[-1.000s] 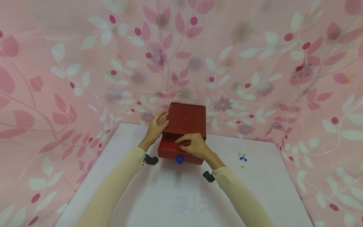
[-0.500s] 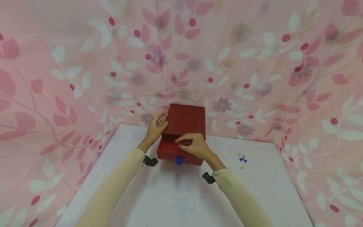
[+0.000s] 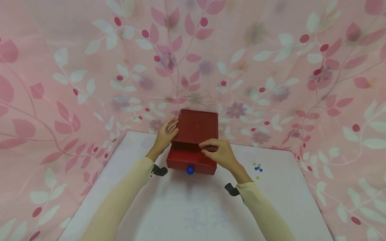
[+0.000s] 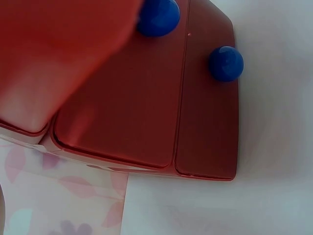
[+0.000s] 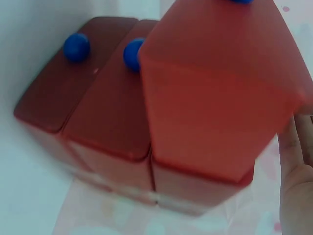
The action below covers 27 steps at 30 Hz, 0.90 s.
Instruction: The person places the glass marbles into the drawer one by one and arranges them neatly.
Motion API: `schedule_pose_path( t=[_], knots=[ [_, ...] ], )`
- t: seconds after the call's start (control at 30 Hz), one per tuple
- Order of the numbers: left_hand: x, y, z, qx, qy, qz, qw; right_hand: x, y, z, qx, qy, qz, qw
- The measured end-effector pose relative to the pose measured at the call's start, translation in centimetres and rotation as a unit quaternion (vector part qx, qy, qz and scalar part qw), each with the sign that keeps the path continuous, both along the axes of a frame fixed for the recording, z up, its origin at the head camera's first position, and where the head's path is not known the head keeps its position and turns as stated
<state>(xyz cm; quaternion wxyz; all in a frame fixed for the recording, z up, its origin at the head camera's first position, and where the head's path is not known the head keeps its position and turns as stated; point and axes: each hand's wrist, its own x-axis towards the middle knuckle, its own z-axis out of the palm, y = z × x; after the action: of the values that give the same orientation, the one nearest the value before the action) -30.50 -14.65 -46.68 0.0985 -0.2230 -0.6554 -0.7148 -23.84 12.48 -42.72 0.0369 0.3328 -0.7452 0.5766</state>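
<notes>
Near the table's (image 3: 163,214) far edge, your left hand (image 3: 166,134) rests, fingers loose, against the red cabinet (image 3: 197,129); your right hand (image 3: 220,153) hangs over the pulled-out drawer (image 3: 176,163), partly hiding it; cannot tell whether it pinches anything. Three blue, three yellow-green beads (image 3: 258,168) toward the right edge. Faint tabletop marks (image 3: 197,216): unreadable.

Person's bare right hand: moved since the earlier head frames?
Yes, rightward: in the head view, the right hand is farther right of the round blue knob on the open red drawer.
</notes>
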Motion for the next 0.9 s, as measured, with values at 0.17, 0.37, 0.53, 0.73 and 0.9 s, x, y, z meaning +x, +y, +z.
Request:
schedule_pose_path(
  t=[0.17, 0.37, 0.53, 0.73, 0.9],
  knots=[
    [-0.1, -0.1, 0.1, -0.006, 0.008, 0.001, 1.0000, 0.7, 1.6, 1.5, -0.020, 0.008, -0.025, 0.999],
    [-0.2, -0.1, 0.1, -0.003, 0.004, 0.002, 1.0000, 0.3, 3.8, 1.6, -0.047, 0.031, -0.065, 0.996],
    [-0.3, 0.0, 0.0, 0.001, -0.002, 0.001, 1.0000, 0.1, 5.8, 1.3, -0.058, 0.034, -0.094, 0.993],
    [-0.4, 0.0, -0.3, 0.008, -0.005, -0.002, 1.0000, 0.0, 8.5, 0.6, -0.061, 0.008, -0.128, 0.990],
    [-0.4, 0.0, -0.5, 0.010, -0.006, 0.001, 0.9999, -0.2, 11.1, -0.4, -0.064, 0.015, -0.176, 0.982]
  ],
)
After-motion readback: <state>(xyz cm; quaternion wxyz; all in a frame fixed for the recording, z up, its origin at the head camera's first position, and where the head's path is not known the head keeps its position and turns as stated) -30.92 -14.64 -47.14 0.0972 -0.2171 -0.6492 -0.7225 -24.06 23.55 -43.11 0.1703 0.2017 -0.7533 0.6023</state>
